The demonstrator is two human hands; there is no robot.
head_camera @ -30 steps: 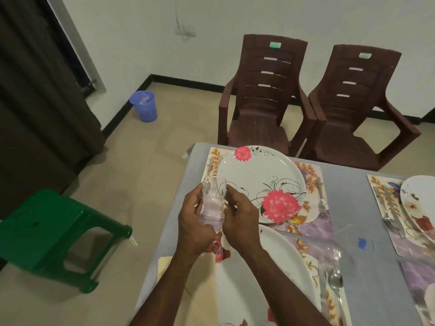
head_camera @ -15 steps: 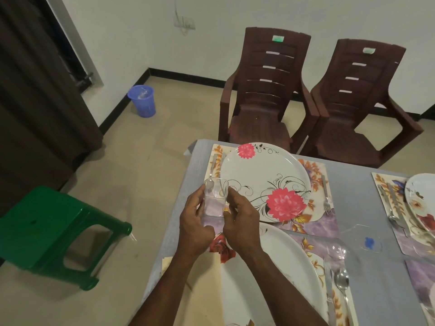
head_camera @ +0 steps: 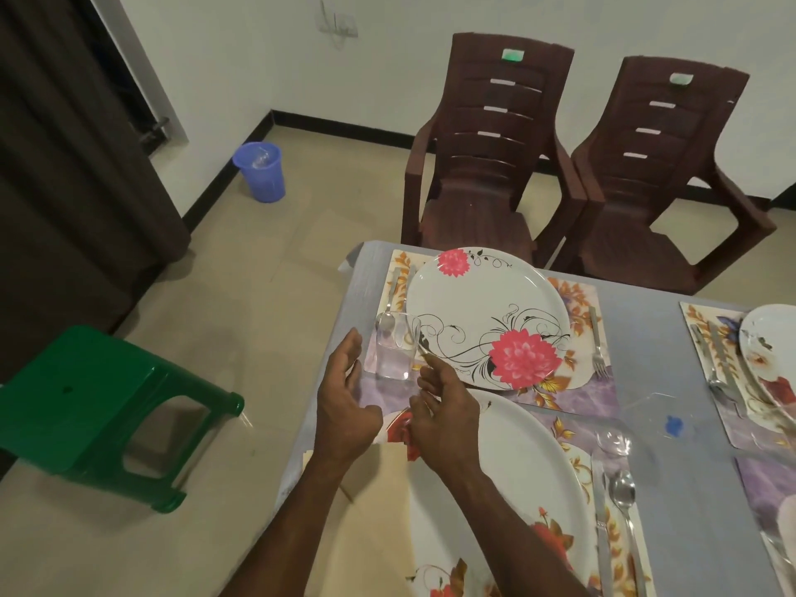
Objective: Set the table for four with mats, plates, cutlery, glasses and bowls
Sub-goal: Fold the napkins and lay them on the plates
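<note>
The small clear drinking glass (head_camera: 395, 346) stands upright on the floral placemat (head_camera: 582, 392), beside the flowered white plate (head_camera: 486, 316). Left hand (head_camera: 344, 400) and right hand (head_camera: 443, 405) flank it, fingers relaxed, grasping nothing; withdrawing straight back should avoid tipping it.

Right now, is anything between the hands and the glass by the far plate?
Nothing visible. The glass stands on the mat's corner; the left hand and right hand flank it, open, with bare gaps.

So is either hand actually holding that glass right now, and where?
Nothing is held. The glass stands on the mat, with the left hand and right hand open beside it, apart from it.
</note>
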